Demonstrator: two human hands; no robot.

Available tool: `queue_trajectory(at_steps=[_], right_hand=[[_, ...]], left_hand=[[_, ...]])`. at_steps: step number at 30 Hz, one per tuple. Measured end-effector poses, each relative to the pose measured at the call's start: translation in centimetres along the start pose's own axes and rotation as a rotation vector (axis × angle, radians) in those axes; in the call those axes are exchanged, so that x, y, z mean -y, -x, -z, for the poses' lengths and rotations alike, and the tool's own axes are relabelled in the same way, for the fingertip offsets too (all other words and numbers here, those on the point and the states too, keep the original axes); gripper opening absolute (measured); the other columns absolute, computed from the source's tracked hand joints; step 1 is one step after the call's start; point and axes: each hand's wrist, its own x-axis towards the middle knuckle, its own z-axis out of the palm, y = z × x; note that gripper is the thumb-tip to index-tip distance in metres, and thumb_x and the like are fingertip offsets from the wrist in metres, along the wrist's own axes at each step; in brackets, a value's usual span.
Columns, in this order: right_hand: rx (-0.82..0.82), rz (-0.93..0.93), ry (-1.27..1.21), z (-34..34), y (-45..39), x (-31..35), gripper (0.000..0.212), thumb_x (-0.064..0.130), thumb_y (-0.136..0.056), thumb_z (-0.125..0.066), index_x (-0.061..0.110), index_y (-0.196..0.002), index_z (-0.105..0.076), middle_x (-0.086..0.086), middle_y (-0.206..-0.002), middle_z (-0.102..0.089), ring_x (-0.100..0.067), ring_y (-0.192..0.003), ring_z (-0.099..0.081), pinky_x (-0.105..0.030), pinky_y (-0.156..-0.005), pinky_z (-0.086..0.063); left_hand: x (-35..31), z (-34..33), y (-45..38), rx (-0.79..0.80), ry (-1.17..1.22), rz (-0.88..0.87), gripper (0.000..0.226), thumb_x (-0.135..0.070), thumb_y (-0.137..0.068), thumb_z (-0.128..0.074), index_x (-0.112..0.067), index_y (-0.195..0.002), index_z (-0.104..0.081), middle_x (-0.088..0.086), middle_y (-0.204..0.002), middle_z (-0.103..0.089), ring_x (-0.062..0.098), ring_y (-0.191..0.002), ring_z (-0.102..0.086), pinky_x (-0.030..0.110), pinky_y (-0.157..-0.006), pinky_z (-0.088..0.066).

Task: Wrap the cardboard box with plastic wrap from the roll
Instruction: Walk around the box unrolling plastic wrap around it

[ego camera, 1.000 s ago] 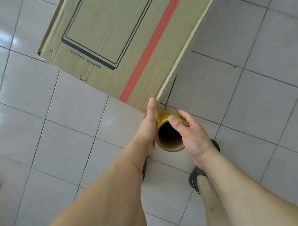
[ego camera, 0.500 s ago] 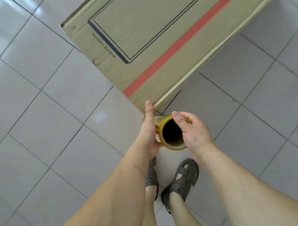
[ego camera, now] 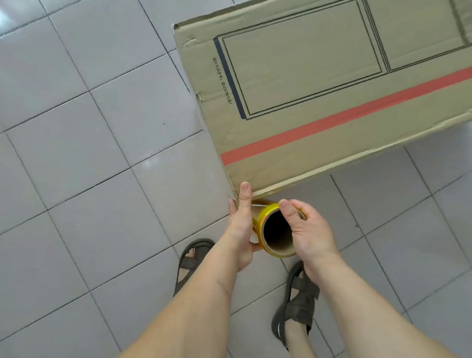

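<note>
The cardboard box [ego camera: 327, 101] stood on the grey tiled floor [ego camera: 76, 150], filling the upper right of the head view. Its top face carried black outlined rectangles, a line of small print and a red stripe [ego camera: 354, 113]. The flaps were shut, so its contents could not be told.

The roll of plastic wrap [ego camera: 274, 230] was held upright just below the box's near corner, with its hollow cardboard core open toward the camera; the core was dark and nothing was visible in it.

The left hand [ego camera: 239, 227] gripped the roll's left side, thumb extended up against the box corner. The right hand [ego camera: 307, 233] closed around the right side, thumb hooked over the rim.

Two sandalled feet [ego camera: 297, 300] stood on the floor below the hands.
</note>
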Motion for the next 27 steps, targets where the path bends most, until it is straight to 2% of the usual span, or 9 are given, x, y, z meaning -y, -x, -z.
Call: queue_trajectory(at_steps=[3,6,10,13,16,18,21,24,27], right_hand=[[0.045,0.018,0.022,0.6,-0.7,0.8,0.035,0.047,-0.09,-0.064,0.024,-0.116,-0.064,0.008,-0.101,-0.069,-0.006,-0.094,-0.061,-0.015,-0.063,-0.046],[0.082,0.034,0.098,1.0,-1.4,1.2,0.031,0.051,-0.087,-0.064,0.027,-0.106,-0.066,0.005,-0.101,-0.071,-0.012,-0.098,-0.063,-0.026,-0.075,-0.049],[0.127,0.04,0.142,1.6,-2.3,1.8,0.025,0.053,-0.088,-0.063,0.028,-0.095,-0.065,0.006,-0.095,-0.072,-0.011,-0.092,-0.064,-0.03,-0.076,-0.049],[0.139,0.048,0.139,1.6,-2.7,2.1,0.026,0.052,-0.089,-0.063,0.027,-0.095,-0.066,0.006,-0.095,-0.072,-0.009,-0.091,-0.064,-0.026,-0.071,-0.046],[0.145,0.052,0.141,1.5,-3.0,2.2,0.027,0.053,-0.089,-0.062,0.027,-0.095,-0.065,0.007,-0.097,-0.072,-0.008,-0.093,-0.063,-0.024,-0.072,-0.045],[0.154,0.049,0.156,1.5,-3.1,2.3,0.027,0.053,-0.089,-0.061,0.027,-0.095,-0.065,0.008,-0.096,-0.071,-0.008,-0.092,-0.062,-0.024,-0.071,-0.044],[0.167,0.047,0.17,1.5,-3.2,2.6,0.029,0.052,-0.09,-0.06,0.025,-0.1,-0.065,0.007,-0.096,-0.07,-0.006,-0.089,-0.061,-0.023,-0.069,-0.044],[0.167,0.063,0.194,1.2,-3.2,2.5,0.028,0.05,-0.092,-0.058,0.025,-0.104,-0.064,0.009,-0.095,-0.07,-0.001,-0.087,-0.06,-0.02,-0.068,-0.043],[0.161,0.054,0.233,1.1,-2.9,3.3,0.031,0.049,-0.093,-0.057,0.023,-0.108,-0.062,0.011,-0.094,-0.067,-0.003,-0.086,-0.059,-0.018,-0.066,-0.042]], left_hand=[[0.3,-0.5,0.1,-0.03,0.049,-0.009,0.172,-0.114,-0.016,-0.06,-0.049,-0.169,-0.02,0.006,-0.169,-0.047,0.036,-0.144,-0.057,0.064,-0.101,-0.06],[0.4,-1.2,0.5,-0.061,0.096,-0.021,0.173,-0.115,-0.014,-0.057,-0.049,-0.169,-0.019,0.01,-0.165,-0.051,0.037,-0.14,-0.059,0.058,-0.095,-0.063],[0.0,-2.3,1.2,-0.135,0.074,-0.066,0.15,-0.11,-0.04,-0.043,-0.043,-0.172,-0.018,0.008,-0.166,-0.049,0.033,-0.142,-0.055,0.055,-0.097,-0.061],[0.1,-2.5,1.0,-0.2,0.004,-0.122,0.15,-0.112,-0.044,-0.039,-0.043,-0.173,-0.012,-0.002,-0.177,-0.033,0.033,-0.157,-0.039,0.064,-0.121,-0.044],[0.1,-2.1,0.5,-0.341,-0.06,-0.25,0.118,-0.097,-0.083,-0.044,-0.036,-0.175,-0.006,-0.007,-0.184,-0.01,0.023,-0.169,-0.015,0.054,-0.137,-0.018],[-0.4,-1.8,0.5,-0.363,0.102,-0.328,0.108,-0.095,-0.089,-0.041,-0.036,-0.175,-0.012,-0.011,-0.183,-0.016,0.017,-0.169,-0.016,0.045,-0.137,-0.015],[-1.0,-2.5,-0.2,-0.286,0.364,-0.266,0.1,-0.098,-0.089,-0.028,-0.034,-0.165,-0.042,-0.013,-0.163,-0.049,0.016,-0.154,-0.044,0.034,-0.128,-0.025],[0.5,-2.7,-2.9,-0.207,0.456,-0.197,0.122,-0.111,-0.066,-0.042,-0.03,-0.156,-0.059,0.003,-0.149,-0.07,0.029,-0.139,-0.065,0.052,-0.122,-0.049],[-1.2,-2.6,-0.2,-0.229,0.391,-0.198,0.08,-0.075,-0.109,-0.02,-0.021,-0.147,-0.065,0.005,-0.134,-0.077,0.021,-0.122,-0.073,0.022,-0.093,-0.061]])
